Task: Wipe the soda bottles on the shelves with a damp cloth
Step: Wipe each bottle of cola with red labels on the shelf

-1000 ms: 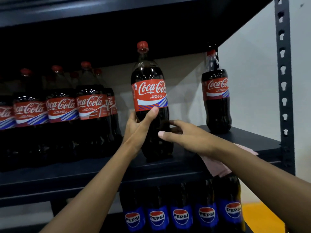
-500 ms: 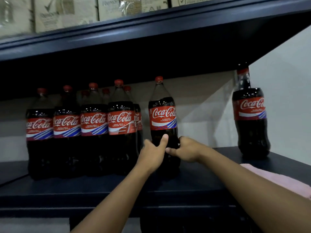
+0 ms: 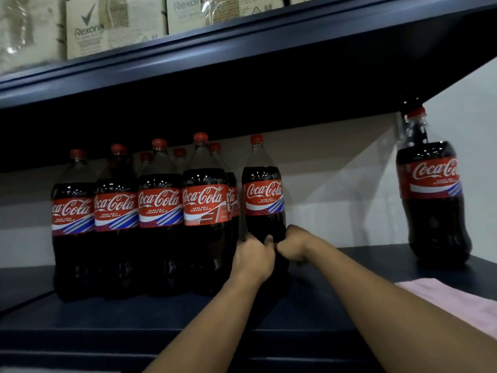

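Observation:
A large Coca-Cola bottle with a red cap stands on the dark shelf, just right of a row of several like bottles. My left hand grips its lower left side, thumb up across the front. My right hand grips its lower right side, fingers curled round the body. A single Coca-Cola bottle stands apart at the far right. The pink cloth lies flat on the shelf at the right edge, under neither hand.
An upper shelf board hangs low over the bottle caps, with Rexona cardboard boxes on it. A pale wall shows behind the bottles. Between the held bottle and the lone bottle there is bare shelf.
Both hands have pushed the bottle back on the shelf toward the row and closed lower around its body. The camera view has tilted up, so the Pepsi bottles below are out of sight.

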`<state>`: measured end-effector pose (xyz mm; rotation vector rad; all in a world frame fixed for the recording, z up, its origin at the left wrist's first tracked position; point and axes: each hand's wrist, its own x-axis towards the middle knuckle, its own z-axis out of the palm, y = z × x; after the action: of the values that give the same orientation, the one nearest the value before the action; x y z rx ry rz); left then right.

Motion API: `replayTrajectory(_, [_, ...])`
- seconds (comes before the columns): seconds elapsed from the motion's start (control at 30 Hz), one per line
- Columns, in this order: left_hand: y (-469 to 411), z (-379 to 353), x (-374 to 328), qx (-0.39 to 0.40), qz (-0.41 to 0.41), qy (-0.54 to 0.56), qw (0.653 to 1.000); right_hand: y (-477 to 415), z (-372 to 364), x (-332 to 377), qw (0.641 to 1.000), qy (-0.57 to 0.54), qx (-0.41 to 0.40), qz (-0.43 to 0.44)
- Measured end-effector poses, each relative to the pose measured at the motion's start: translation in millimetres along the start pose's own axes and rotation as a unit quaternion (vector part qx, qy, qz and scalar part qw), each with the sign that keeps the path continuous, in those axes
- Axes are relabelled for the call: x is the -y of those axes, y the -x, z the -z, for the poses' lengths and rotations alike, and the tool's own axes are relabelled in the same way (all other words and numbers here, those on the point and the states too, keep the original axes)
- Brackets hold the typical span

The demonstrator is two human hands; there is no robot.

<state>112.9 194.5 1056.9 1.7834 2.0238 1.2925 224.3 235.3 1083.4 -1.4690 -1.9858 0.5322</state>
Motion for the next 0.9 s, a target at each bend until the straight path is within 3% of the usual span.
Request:
replayTrajectory(0.23, [0.3,-0.5,-0.5,0.031,0.012,0.04,0.999,-10.2,-2.5,2.1,1.0,0.003,-0.008,-0.016])
replayTrajectory(0.7, [18.8,-1.1,-4.7,0.055,-0.018,0.012,0.998,-17.7,-22.4,-8.0,0.999,0.017,-0.047,-0.003])
replayTrajectory(0.8, [32.7,1.4,-13.0,0.014,-0.014,0.049,0.999,-5.6,-12.9,-5.7,0.994,0.089,-0.055,0.033])
replayTrajectory(0.9, [30.9,1.5,-26.9,-0.042,-0.061,0.078,0.994,21.7,24.6,-5.4,0.984,0.132,-0.097,0.07])
